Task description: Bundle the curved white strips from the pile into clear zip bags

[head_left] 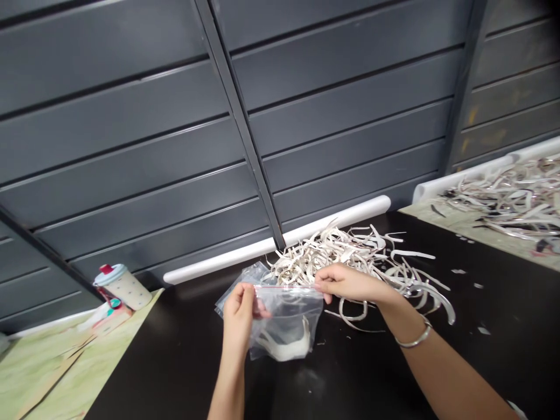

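Between my two hands hangs a clear zip-lock bag [284, 318], with a red line along its top strip. My left hand [240, 306] pinches the bag's upper left corner, some fingers showing through the plastic. At the upper right corner, my right hand [339, 281] grips the same strip between thumb and fingers. Inside the bag, a curved white strip [286, 350] lies at the bottom. More clear bags [251, 274] lie flat on the black table behind my left hand. A heap of curled white strips [324, 251] spreads behind the bag and my right hand.
A pale dotted cup [131, 289] with a blue lid stands at the left on a green marbled surface [44, 361]. White tubes [227, 259] run along the grey slatted wall [175, 116]. Another strip pile [516, 192] lies at the far right. Small scraps dot the black table [394, 373].
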`<action>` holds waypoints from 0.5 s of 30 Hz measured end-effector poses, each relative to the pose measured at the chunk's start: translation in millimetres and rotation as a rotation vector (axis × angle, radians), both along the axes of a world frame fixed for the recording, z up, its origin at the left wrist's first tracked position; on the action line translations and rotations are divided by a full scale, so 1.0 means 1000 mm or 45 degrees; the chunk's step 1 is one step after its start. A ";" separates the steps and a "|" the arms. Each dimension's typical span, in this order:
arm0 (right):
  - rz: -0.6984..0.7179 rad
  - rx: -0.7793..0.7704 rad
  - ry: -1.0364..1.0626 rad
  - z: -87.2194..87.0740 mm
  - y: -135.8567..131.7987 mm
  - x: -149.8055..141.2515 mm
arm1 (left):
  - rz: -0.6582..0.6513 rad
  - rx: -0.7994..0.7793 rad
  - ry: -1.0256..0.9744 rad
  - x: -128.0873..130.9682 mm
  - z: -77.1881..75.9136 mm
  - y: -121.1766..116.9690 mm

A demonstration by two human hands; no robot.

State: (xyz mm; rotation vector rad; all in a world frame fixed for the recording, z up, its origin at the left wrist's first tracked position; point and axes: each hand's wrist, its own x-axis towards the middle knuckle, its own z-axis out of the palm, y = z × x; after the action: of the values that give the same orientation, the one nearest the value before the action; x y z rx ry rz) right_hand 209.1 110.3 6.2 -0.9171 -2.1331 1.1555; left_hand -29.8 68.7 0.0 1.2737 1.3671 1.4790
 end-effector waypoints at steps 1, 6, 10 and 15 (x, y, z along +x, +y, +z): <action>-0.023 -0.007 0.014 0.000 0.001 0.001 | 0.020 0.009 -0.026 -0.004 0.002 0.000; -0.198 0.082 0.088 0.001 -0.001 0.001 | 0.270 0.057 -0.206 -0.040 0.011 0.004; -0.245 0.164 0.081 0.007 -0.006 0.006 | 0.610 0.062 -0.387 -0.090 0.014 0.015; -0.280 0.247 0.084 0.014 -0.013 0.014 | 0.734 -0.062 -0.397 -0.141 0.010 0.051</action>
State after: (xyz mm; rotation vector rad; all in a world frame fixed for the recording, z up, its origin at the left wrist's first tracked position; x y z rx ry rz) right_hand 222.7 97.1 20.1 -0.9815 -1.9930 0.8430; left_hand -171.1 120.1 9.6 0.5948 1.6133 1.9132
